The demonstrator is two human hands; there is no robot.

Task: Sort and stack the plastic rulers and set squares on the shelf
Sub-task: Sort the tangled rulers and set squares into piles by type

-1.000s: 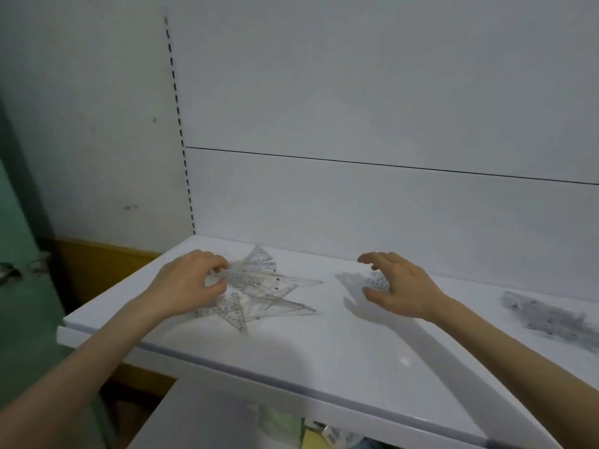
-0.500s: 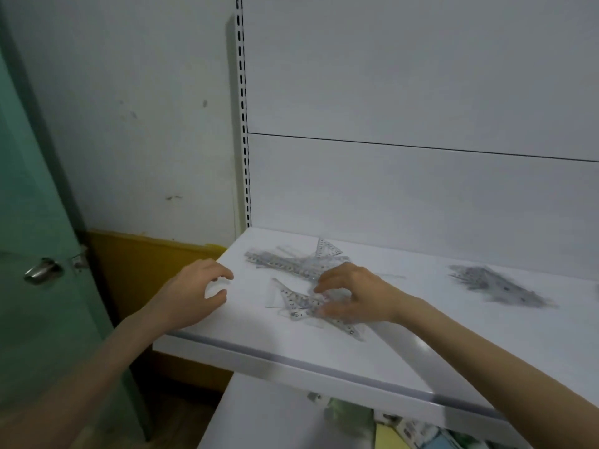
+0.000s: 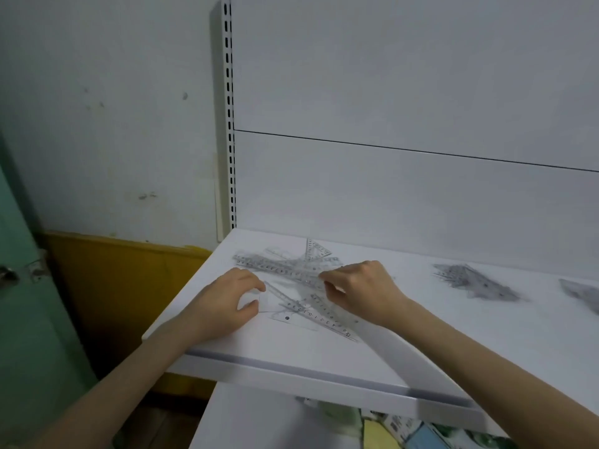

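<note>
While both hands work at the left end of the white shelf (image 3: 324, 354), a loose pile of clear rulers and set squares (image 3: 288, 268) lies spread there, near the back corner and just in front of the back panel (image 3: 405, 205). The pieces cross one another at many angles. One set square (image 3: 316, 251) pokes out at the back of the pile, and a numbered ruler (image 3: 329, 320) runs slantwise toward the front edge, lying over a flat triangle (image 3: 291, 319).

The left hand (image 3: 223, 303) rests on the shelf at the left side of the pile, its fingers curled, with thumb and forefinger set in a C at the edge of a clear piece; I cannot tell whether they pinch it. The right hand (image 3: 366, 286) comes in from the right with its fingers bent down onto the middle of the pile, the tips touching the long rulers; whether it grips one, I cannot tell.

Farther right on the same shelf, well apart from the hands, lies a second grey heap (image 3: 476, 283), blurred, and a third heap (image 3: 583, 293) shows at the frame edge. A slotted metal post (image 3: 228, 108) rises from the back left corner. To the left stand a yellow board (image 3: 123, 270) and a green door (image 3: 19, 319). Coloured packs (image 3: 405, 426) show under the shelf, too blurred to name.
</note>
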